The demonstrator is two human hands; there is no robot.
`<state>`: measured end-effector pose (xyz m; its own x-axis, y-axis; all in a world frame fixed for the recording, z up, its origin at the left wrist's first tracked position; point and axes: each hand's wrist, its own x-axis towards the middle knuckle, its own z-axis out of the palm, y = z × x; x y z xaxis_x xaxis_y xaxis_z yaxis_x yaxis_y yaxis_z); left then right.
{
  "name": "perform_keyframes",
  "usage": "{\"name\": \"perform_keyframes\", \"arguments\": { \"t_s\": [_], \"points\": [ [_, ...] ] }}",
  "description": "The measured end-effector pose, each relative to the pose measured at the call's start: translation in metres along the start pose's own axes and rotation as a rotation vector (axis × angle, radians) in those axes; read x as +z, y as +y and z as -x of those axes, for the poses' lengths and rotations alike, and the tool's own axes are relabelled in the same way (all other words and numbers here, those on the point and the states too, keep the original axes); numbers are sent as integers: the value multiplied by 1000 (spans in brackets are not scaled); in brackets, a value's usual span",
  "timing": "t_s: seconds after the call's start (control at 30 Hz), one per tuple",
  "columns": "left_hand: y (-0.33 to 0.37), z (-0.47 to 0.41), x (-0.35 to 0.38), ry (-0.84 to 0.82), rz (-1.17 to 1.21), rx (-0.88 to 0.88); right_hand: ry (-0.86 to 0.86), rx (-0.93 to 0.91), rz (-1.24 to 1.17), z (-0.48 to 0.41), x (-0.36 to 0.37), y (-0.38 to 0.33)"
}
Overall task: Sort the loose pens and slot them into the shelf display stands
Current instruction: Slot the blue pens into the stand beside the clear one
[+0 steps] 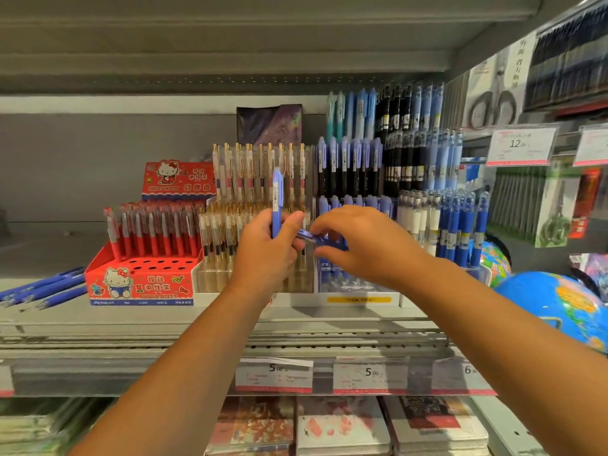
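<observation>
Blue pen, upright (277, 192): head view; held clip end up, to the right of the red Hello Kitty display box (141, 281) and in front of the tiered stands.
Left hand (267, 250): fingers and thumb curled round the lower barrel of the upright pen; a firm grasp.
Second blue pen (318, 239): lies near level between the two hands, further right of the box. Its left end meets the left hand; whether that hand also holds it cannot be told.
Right hand (365, 241): thumb below and fingers above, pinching the second pen.
Loose blue pens (42, 287): several lying flat and slanted on the shelf board (230, 312), just left of the box.
Box contents: rear rows filled with red pens (154, 228) standing upright; front rows show bare holes.
Clear stand (214, 274): just beside the box's right side; stepped tiers of clear pens with gold clips.
Periwinkle pen stand (348, 166): right of the clear stand, partly hidden behind the hands; tiers of upright pens.
White and blue pens (444, 222): upright in rows, further right again.
Globe (556, 307): far right of the box, at the shelf's end.
Price tags (274, 375): on the front rail, below and right of the box; two read 5.00.
Notebooks (342, 426): stacked on the shelf beneath, below and right of the box.
</observation>
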<state>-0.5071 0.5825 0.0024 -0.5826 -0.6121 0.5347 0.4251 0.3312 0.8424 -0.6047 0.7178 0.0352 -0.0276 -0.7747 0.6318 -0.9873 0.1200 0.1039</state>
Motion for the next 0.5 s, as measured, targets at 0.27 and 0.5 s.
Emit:
{"name": "perform_keyframes", "arguments": {
  "t_s": [0.27,0.5],
  "points": [
    [4,1,0,-64,158,-81,201,269,-305,-4,7,26],
    [1,1,3,-109,99,-15,323,404,-492,-7,24,35]
  ]
}}
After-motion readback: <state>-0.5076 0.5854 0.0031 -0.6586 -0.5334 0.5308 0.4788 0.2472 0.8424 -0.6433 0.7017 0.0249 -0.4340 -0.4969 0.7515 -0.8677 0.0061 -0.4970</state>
